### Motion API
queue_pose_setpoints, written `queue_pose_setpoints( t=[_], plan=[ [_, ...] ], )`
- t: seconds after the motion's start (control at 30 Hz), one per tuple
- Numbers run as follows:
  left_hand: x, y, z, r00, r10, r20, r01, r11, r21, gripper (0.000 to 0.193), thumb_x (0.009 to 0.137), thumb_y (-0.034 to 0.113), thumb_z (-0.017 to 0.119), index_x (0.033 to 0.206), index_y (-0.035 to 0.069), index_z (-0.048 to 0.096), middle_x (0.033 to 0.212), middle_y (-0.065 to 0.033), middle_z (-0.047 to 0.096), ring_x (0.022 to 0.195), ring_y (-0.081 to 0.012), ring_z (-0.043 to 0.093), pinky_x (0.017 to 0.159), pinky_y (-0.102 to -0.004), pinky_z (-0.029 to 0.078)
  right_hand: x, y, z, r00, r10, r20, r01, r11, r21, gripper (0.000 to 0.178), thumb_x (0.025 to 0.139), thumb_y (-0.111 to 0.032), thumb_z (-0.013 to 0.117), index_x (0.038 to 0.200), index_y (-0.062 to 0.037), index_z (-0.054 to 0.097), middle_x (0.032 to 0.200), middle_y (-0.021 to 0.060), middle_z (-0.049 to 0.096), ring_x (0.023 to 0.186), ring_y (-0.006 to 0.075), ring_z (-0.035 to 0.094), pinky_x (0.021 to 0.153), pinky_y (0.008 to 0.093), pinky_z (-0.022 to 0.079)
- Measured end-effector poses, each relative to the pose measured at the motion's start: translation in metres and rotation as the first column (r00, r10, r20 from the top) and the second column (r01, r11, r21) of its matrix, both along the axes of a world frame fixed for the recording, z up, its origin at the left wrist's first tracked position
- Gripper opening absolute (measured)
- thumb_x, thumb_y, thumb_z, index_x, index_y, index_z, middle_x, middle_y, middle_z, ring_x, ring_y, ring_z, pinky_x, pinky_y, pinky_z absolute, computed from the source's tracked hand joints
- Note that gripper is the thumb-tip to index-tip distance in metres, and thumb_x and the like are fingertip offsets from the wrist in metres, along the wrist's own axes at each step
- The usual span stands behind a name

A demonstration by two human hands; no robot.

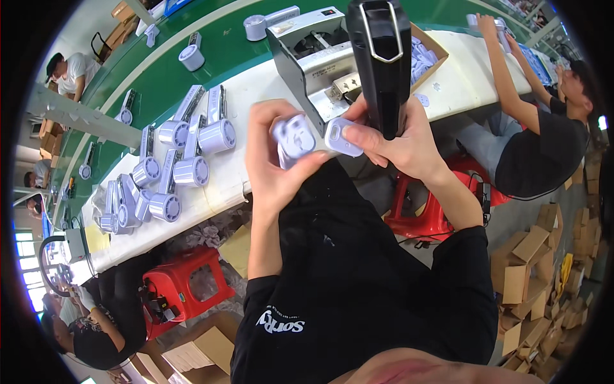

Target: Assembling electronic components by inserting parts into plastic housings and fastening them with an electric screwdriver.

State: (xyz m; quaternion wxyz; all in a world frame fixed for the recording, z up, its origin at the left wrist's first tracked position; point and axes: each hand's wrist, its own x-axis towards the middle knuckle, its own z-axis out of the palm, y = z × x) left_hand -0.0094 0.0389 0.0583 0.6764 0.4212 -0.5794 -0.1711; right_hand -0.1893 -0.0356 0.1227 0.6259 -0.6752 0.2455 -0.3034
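Note:
My left hand (272, 153) is closed around a lavender plastic part (297, 141), its end facing up; the part is slightly blurred and the fingers hide much of it. My right hand (406, 141) pinches a small lavender cap (342, 137) with a slot in it between thumb and fingers. The two parts are close together, with a small gap between them. A black tool with a metal hanging loop (382, 64), like an electric screwdriver, crosses in front of my right hand. Whether that hand also grips it is unclear.
Several lavender handheld fans (192, 169) lie on the white table (246, 96) to the left. A metal screw feeder (320, 70) stands ahead, beside a cardboard box of lavender parts (422, 57). Beyond runs a green conveyor (224, 48) carrying fans. A co-worker (543, 141) sits at the right.

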Motion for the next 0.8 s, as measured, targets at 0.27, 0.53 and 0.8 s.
queue_pose_setpoints(
  t=[0.27, 0.53, 0.8],
  plan=[
    [-0.001, 0.004, -0.002, 0.998, -0.017, 0.066, 0.009, 0.993, 0.119, 0.096, 0.051, 0.059, 0.084, 0.12, 0.003, 0.046, 0.088, -0.0107, 0.067, 0.079, -0.0205, 0.067, 0.07, -0.0299, 0.052, 0.009, -0.008, -0.003, 0.994, 0.055, -0.097, -0.064, 0.994, -0.09, 0.031, 0.078, -0.023, 0.081, 0.093, -0.0006, 0.066, 0.067, 0.0004, 0.06, 0.055, 0.0054, 0.054, 0.051, 0.0226, 0.039],
    [0.001, 0.006, 0.0, 0.921, 0.064, 0.385, -0.087, 0.995, 0.043, 0.093, 0.058, 0.059, 0.076, 0.122, -0.001, 0.044, 0.091, -0.0162, 0.068, 0.08, -0.0332, 0.068, 0.069, -0.0383, 0.053, 0.013, -0.004, -0.002, 0.985, 0.101, -0.143, -0.121, 0.983, -0.137, 0.043, 0.078, -0.024, 0.081, 0.11, -0.002, 0.062, 0.084, 0.0014, 0.063, 0.075, 0.0075, 0.054, 0.068, 0.0257, 0.045],
    [-0.002, -0.002, -0.01, 0.934, 0.045, 0.355, -0.086, 0.991, 0.102, 0.093, 0.06, 0.055, 0.078, 0.127, -0.001, 0.046, 0.091, -0.0133, 0.068, 0.083, -0.0314, 0.065, 0.073, -0.0383, 0.051, 0.013, -0.006, -0.006, 0.967, 0.085, -0.238, -0.086, 0.996, 0.004, 0.046, 0.077, -0.023, 0.081, 0.112, -0.0018, 0.061, 0.085, -0.0004, 0.063, 0.079, 0.0079, 0.055, 0.074, 0.0264, 0.046]
  ],
)
